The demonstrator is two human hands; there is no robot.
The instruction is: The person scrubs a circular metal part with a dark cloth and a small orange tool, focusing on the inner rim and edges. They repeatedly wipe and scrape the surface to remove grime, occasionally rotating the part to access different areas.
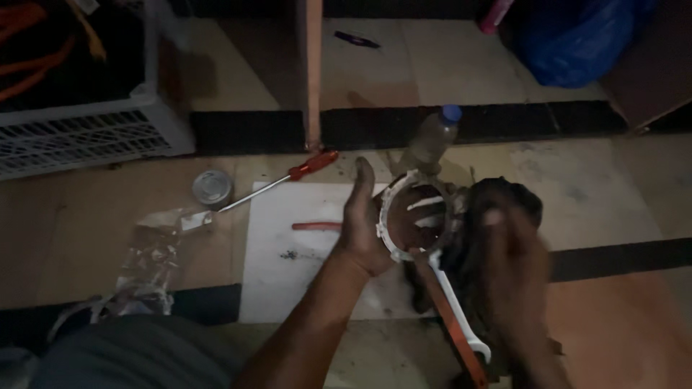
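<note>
Palm of our left hand (364, 230) faces right, fingers spread open and flat, pressed against the left rim of the white ring part (407, 216); it steadies the ring more than it grips it. Ring sits immediately right of that palm, touching it, standing roughly on edge with its opening toward us. Two pale fingertips show inside the ring; we cannot tell whose.

Our right hand (515, 274) is just right of the ring, blurred and dark, wrapped in or holding a dark rag (504, 198); whether it is closed we cannot tell. So the ring lies between both hands, left hand in clear contact, right hand close beside it.

From the ring's lower edge an orange-and-white handle (450, 317) runs down and to the right, toward us, passing under the right hand. That is the long axis.

Further out: beyond the ring, a plastic bottle with blue cap (432, 140). Left of the left hand, on a white sheet (288, 288), a small red tool (317, 226); farther left and beyond, a red-handled screwdriver (288, 179) and a round tin (212, 187).
</note>
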